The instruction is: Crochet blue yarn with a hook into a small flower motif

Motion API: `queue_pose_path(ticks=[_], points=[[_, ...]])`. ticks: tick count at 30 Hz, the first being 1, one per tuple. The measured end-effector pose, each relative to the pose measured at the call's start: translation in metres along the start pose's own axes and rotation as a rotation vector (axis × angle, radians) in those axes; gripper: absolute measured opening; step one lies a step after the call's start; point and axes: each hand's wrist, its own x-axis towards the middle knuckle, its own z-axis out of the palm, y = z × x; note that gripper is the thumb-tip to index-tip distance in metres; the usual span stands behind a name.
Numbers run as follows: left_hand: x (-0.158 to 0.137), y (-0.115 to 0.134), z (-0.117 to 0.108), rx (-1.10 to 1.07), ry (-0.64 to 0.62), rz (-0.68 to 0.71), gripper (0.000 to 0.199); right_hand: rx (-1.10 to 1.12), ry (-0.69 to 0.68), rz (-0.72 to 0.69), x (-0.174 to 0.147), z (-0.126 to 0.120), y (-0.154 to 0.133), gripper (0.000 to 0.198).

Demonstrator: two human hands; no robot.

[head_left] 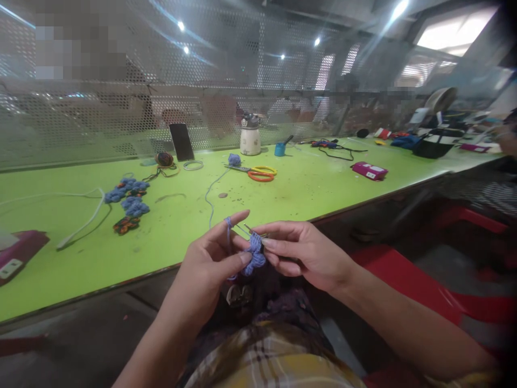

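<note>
A small blue crochet flower (pixel 254 256) is pinched by my left hand (pixel 216 253) between thumb and fingers. Blue yarn loops round my raised left index finger. My right hand (pixel 309 250) is closed on a thin crochet hook (pixel 247 228), whose tip shows just above the flower; most of its shaft is hidden by my fingers. From my left hand a strand of blue yarn (pixel 209 199) runs across the green table to a small blue yarn ball (pixel 234 159). Scissors (pixel 260 173) with orange and yellow handles lie beside that ball.
Finished blue and dark multicoloured crochet pieces (pixel 131 199) lie on the green table (pixel 177 237) at left, near a white cable (pixel 86 231). A phone (pixel 181 141), a dark yarn ball (pixel 164 159) and a bottle (pixel 250 137) stand farther back. A red chair (pixel 404 280) is at right.
</note>
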Motion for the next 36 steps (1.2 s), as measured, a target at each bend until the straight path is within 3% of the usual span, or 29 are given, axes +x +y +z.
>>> queue_pose_path(ticks=[9, 16, 25, 36], points=[[-0.004, 0.000, -0.001, -0.059, -0.007, -0.049, 0.053, -0.223, -0.023, 0.016, 0.003, -0.006, -0.009, 0.029], [0.000, 0.001, 0.004, -0.029, 0.022, -0.046, 0.065, -0.509, -0.002, -0.080, 0.000, -0.005, -0.011, 0.033], [0.000, 0.002, 0.010, -0.055, 0.113, -0.032, 0.039, -0.556, 0.001, -0.125, -0.003, -0.004, -0.013, 0.034], [-0.002, 0.009, 0.013, -0.123, 0.112, -0.060, 0.059, -0.625, -0.019, -0.154, -0.005, -0.011, -0.021, 0.028]])
